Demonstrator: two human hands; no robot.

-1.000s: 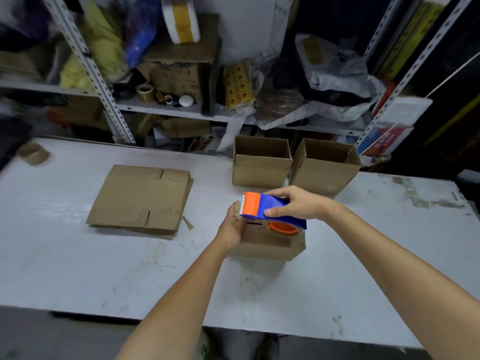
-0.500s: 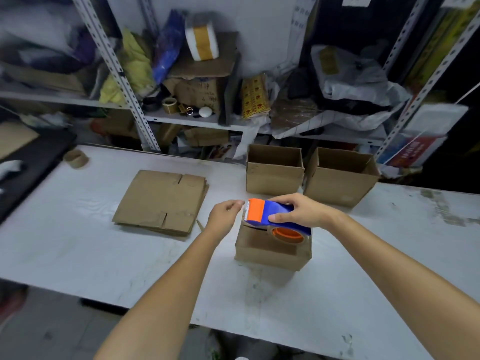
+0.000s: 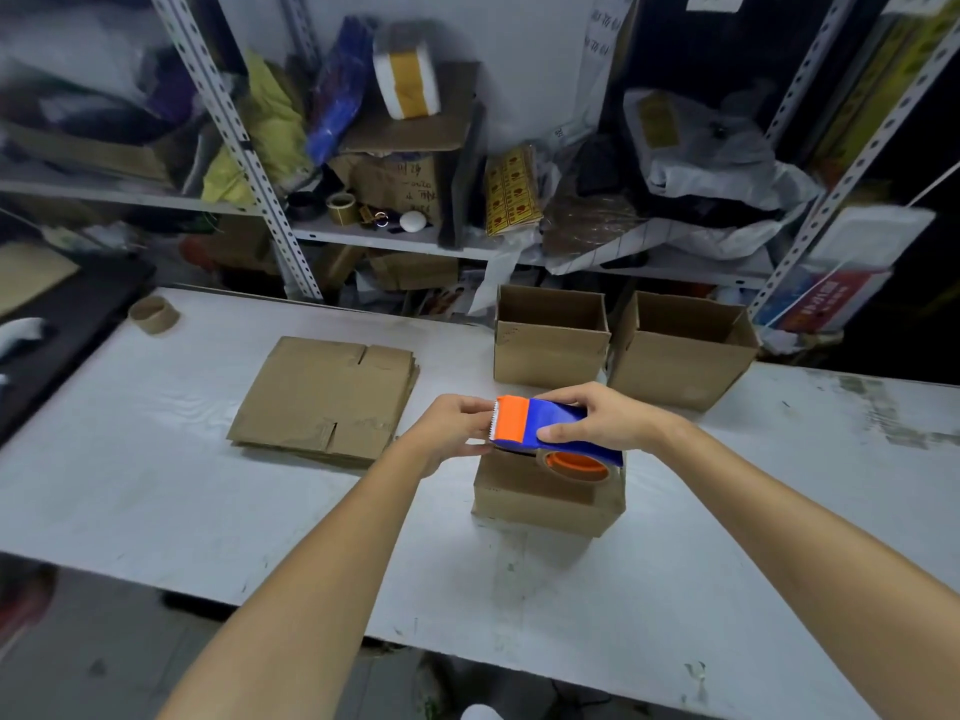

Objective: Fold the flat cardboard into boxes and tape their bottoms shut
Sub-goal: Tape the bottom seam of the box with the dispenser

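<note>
A: Hands status?
B: Right hand (image 3: pixel 605 423) grips the tape dispenser (image 3: pixel 553 424) from above, fingers wrapped over the blue body and thumb on the near side.
A: Left?
B: Left hand (image 3: pixel 449 433) is at the dispenser's orange toothed end, with its fingers curled and touching it. Can't tell if they pinch tape or just rest there.
A: Where's the box?
B: The folded box (image 3: pixel 535 498) sits mid-table (image 3: pixel 156 485), directly under the dispenser, with its top face shut. The roll is low over it, contact unclear. Tape on the seam not readable.
A: Stock?
B: The flat cardboard stack (image 3: pixel 327 397) lies to the left, well apart from the box. The left open box (image 3: pixel 549 350) and the right open box (image 3: pixel 678 366) stand side by side at the back edge, openings up. A brown tape core (image 3: pixel 154 314) is at the far-left corner.
</note>
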